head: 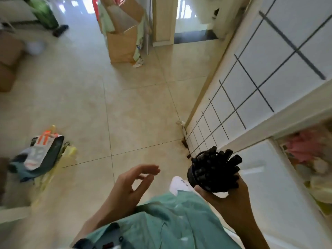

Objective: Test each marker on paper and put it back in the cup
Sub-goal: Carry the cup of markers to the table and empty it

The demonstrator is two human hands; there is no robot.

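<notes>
Over tiled floor (140,108), the right hand (231,194) grips the marker cup (203,178), left hand (133,184) loose and empty; no paper visible, so testing seems not begun.

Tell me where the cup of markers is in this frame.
In the head view, the black cup of markers is at lower right, held up over the tiled floor by the right hand, beside the white door.

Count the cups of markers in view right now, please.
1. A single black round cup, packed with dark markers, is held in the right hand above the tiled floor, near the white door. The left hand holds nothing. Others may lie out of frame.
</notes>
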